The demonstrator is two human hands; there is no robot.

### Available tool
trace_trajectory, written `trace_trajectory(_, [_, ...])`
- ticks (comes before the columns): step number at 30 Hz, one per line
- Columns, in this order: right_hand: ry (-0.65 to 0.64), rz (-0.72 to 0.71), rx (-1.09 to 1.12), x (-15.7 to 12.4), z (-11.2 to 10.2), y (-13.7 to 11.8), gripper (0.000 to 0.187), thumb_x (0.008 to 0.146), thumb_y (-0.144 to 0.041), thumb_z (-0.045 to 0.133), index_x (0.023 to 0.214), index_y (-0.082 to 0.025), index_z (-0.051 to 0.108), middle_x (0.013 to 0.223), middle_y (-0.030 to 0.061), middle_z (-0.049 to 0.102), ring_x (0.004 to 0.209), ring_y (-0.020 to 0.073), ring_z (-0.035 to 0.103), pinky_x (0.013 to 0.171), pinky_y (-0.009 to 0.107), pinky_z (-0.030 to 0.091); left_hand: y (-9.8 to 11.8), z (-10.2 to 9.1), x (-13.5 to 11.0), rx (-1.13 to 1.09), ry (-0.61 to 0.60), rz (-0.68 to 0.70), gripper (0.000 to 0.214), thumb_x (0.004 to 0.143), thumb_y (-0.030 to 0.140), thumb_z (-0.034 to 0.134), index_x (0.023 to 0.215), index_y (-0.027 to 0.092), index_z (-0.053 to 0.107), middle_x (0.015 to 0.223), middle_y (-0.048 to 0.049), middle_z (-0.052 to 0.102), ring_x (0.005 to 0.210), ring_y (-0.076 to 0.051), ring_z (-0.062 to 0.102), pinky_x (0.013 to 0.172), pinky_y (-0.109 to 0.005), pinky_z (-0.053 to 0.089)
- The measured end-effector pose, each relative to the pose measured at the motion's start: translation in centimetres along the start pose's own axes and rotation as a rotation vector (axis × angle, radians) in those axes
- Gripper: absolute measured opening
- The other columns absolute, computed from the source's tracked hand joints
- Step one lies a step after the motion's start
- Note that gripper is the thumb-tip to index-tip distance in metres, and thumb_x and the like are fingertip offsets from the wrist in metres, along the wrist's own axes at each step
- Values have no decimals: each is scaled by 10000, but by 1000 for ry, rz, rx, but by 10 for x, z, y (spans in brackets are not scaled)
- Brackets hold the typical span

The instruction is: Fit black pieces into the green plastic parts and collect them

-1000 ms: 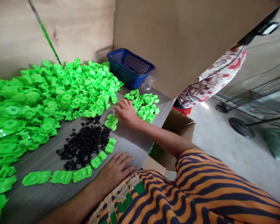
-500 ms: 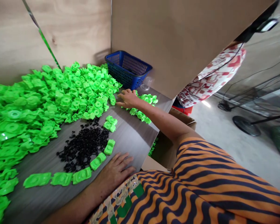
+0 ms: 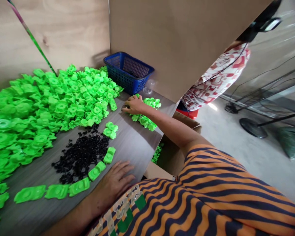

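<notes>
My left hand [image 3: 118, 177] lies flat on the grey table near its front edge, fingers stretched and holding nothing. Beside it runs a curved row of bright green plastic car-shaped pieces [image 3: 79, 186]. My right hand [image 3: 134, 105] reaches to the far right part of the table, its fingers bent, thumb and forefinger apart. It is over the near side of a cluster of green car-shaped pieces [image 3: 147, 123], partly covering them; what lies under the palm is hidden. Small black wheel-and-axle-like parts [image 3: 82, 155] lie heaped inside the row. Two green pieces [image 3: 110, 130] sit close to that heap.
A large heap of green pieces [image 3: 51, 108] fills the table's left and back. A blue plastic basket [image 3: 130, 73] stands at the back, a clear cup [image 3: 148, 87] beside it. Below the table edge is a cardboard box [image 3: 173, 152]. Behind the partition [image 3: 147, 39] is another person [image 3: 218, 75].
The whole view has shifted slightly, so things appear further left. My right hand's fingers have drawn in a little, away from the big green heap. My left hand stays flat.
</notes>
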State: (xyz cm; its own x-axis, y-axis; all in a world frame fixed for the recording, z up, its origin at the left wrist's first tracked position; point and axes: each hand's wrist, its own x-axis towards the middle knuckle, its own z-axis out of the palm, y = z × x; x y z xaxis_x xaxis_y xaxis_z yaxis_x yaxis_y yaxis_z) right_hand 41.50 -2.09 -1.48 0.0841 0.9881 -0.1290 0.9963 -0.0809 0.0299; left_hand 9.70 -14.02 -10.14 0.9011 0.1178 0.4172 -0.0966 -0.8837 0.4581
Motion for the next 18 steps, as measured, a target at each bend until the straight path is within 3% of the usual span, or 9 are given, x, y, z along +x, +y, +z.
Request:
trace_trajectory(4, [73,-12,42,-3,1,14,552,1049,-558,427,1360,-184,689,1430,191,603,1318,379,448,1046,530,331,19,-12,17,-157,119,-203,358,1014,137,499,1349,236,576,1349,-106,706,1302,-208,645,1114,-408,549])
trace_trajectory(6, [112,4,56,-1,0,25,548,1055,-550,410,1405,-208,658,1466,183,584,1336,388,437,1061,554,327,27,-14,40,-115,151,-308,480,994,192,559,1466,245,490,1422,-130,655,1350,-257,609,1155,-483,511])
trace_trajectory(8, [118,20,71,1,-1,36,559,1062,-551,381,1449,-231,626,1475,178,580,1341,401,441,1082,594,311,26,-14,73,-17,166,-416,657,936,296,681,1539,243,424,1586,-189,495,1475,-356,483,1187,-572,455])
trace_trajectory(12, [55,14,120,4,-1,55,578,1054,-558,384,1508,-257,576,1514,174,555,1375,442,439,1117,681,279,-10,-10,150,149,106,-592,1063,743,504,878,1610,234,325,1743,-249,160,1599,-491,195,1240,-661,304])
trace_trajectory(15, [27,5,159,6,0,67,567,1045,-545,416,1520,-273,563,1536,167,542,1402,448,441,1133,706,282,-49,-5,193,199,44,-750,1238,640,565,928,1636,238,270,1754,-255,110,1598,-516,173,1252,-658,257])
trace_trajectory(18, [25,-11,167,9,-3,77,557,1051,-524,411,1527,-276,557,1515,174,568,1395,429,485,1147,700,296,-77,0,215,260,-58,-837,1365,575,610,942,1662,237,205,1763,-263,52,1604,-529,132,1264,-650,219])
